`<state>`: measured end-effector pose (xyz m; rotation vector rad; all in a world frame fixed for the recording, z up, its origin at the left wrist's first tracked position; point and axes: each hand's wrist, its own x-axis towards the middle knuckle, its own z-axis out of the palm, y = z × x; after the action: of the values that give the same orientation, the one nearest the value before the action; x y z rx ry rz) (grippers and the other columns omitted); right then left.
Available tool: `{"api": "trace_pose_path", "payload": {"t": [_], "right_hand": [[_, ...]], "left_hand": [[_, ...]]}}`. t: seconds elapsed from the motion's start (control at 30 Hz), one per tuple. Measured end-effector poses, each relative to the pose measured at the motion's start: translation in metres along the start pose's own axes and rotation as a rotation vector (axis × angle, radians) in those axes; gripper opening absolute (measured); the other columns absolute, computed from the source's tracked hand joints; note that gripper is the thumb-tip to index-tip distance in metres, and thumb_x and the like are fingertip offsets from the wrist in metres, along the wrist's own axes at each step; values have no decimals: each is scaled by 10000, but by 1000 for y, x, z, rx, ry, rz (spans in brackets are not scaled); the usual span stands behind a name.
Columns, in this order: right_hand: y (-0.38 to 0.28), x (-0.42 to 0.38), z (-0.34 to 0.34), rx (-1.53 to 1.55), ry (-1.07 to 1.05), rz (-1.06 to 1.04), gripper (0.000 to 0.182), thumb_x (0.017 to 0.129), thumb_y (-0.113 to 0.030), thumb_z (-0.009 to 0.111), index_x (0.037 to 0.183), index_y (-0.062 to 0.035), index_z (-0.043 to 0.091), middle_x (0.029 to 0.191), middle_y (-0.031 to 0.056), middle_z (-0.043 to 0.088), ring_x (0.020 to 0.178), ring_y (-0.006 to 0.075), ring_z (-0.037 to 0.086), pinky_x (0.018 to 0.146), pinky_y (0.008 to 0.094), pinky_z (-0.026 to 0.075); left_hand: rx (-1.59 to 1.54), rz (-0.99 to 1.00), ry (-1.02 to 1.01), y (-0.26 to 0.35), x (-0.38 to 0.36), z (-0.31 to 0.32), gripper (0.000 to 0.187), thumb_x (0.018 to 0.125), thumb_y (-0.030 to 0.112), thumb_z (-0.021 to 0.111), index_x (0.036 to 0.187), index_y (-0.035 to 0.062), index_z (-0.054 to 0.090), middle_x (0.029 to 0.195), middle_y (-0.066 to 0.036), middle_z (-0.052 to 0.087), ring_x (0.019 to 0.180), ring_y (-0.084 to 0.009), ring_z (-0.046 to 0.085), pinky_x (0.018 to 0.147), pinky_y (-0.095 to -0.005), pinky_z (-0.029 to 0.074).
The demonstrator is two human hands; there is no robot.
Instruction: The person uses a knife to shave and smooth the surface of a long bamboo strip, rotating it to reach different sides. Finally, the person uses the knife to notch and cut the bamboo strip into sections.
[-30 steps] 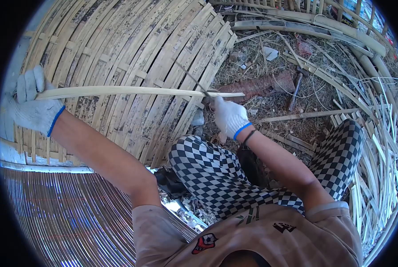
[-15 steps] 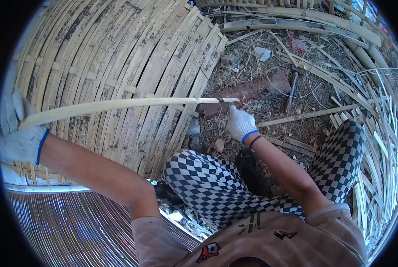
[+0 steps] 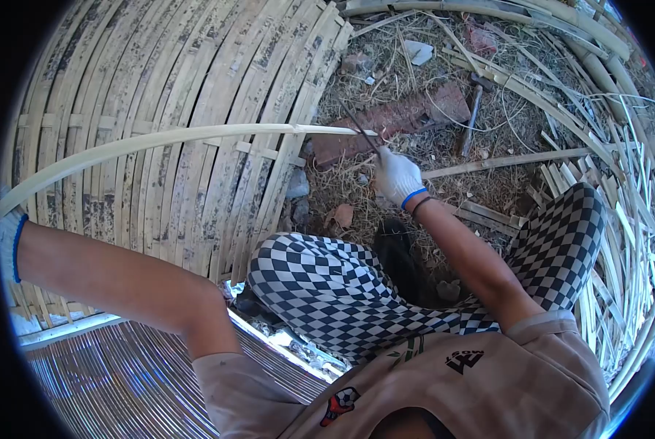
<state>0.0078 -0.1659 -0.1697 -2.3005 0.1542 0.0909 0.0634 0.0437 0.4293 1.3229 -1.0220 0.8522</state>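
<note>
A long pale bamboo strip (image 3: 166,136) arches from the left edge of the view to the brick area in the middle. My left hand (image 3: 10,245), in a white glove with a blue cuff, grips its left end; the fingers are largely cut off by the view's edge. My right hand (image 3: 398,177), gloved the same way, is closed around a knife whose thin dark blade (image 3: 358,123) crosses the strip near its right tip. The knife's handle is hidden in the glove.
A woven bamboo panel (image 3: 159,80) fills the left side. Reddish bricks (image 3: 408,121) lie on straw-strewn ground, with a hammer (image 3: 473,117) beside them. Split bamboo strips (image 3: 627,241) pile up at right. My checkered legs (image 3: 320,285) are folded below.
The knife blade now shows, angled across the strip. My left hand has moved further left, mostly out of view, and the strip bows more. The whole view has shifted slightly.
</note>
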Motion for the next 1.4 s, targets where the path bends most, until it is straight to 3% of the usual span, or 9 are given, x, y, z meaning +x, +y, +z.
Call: {"api": "trace_pose_path", "payload": {"t": [0.13,0.23,0.3,0.37,0.6,0.73,1.03,1.17,1.4], "right_hand": [[-54,-11,-17,184,142,-253,178,962,-162,598,1125,-97,565,805,189,726,767,405,723,692,533,557],[-20,3,14,114,181,-230,149,1017,-224,553,1090,-95,572,775,176,709,712,419,700,612,519,550],[40,19,44,-13,17,-7,222,971,-222,579,1133,-70,581,856,236,718,847,431,714,722,550,558],[68,24,44,-54,-62,88,267,951,-221,587,1160,-54,583,898,257,718,907,447,703,771,560,551],[-7,11,25,114,199,-242,216,1011,-250,562,1135,-74,578,766,187,711,718,443,694,636,548,540],[54,27,58,-23,1,109,252,1010,-286,548,1102,-61,616,893,226,730,893,432,715,773,548,560],[10,22,17,-1,3,-60,191,957,-214,575,1052,-63,643,958,233,734,932,423,719,777,542,555],[75,47,42,-125,-85,107,252,931,-213,592,1075,-47,715,1051,237,748,1023,394,726,853,503,575],[82,39,31,4,-229,220,409,921,-329,635,1176,-24,732,1183,274,709,1141,433,677,963,494,549]], "left_hand": [[-6,-52,-103,-4,12,-8,389,1028,359,557,686,220,434,517,93,214,403,-88,211,425,-270,211],[5,-36,-117,-5,12,-15,411,1026,353,554,659,221,422,510,93,212,397,-89,220,426,-277,216],[-28,-44,-138,-4,14,-29,430,1026,351,548,640,222,411,504,91,211,393,-92,226,428,-281,217],[19,-16,-24,-2,5,-21,436,1023,356,550,633,230,402,501,90,211,392,-100,226,434,-281,217],[198,21,297,-14,4,-19,435,1009,369,558,626,250,388,499,86,211,399,-117,232,447,-288,224],[162,-43,189,-4,3,-45,420,1003,442,572,675,230,420,510,78,237,417,-120,252,454,-296,233],[223,-18,210,-7,-8,-55,240,973,270,600,819,119,495,676,-37,413,529,-216,436,499,-349,395],[288,-6,237,-10,-9,-56,169,960,194,613,883,69,528,750,-88,491,578,-259,518,519,-373,467],[750,-4,488,-27,-13,-68,108,937,60,635,995,-17,587,879,-177,628,664,-333,661,554,-415,593]]}}
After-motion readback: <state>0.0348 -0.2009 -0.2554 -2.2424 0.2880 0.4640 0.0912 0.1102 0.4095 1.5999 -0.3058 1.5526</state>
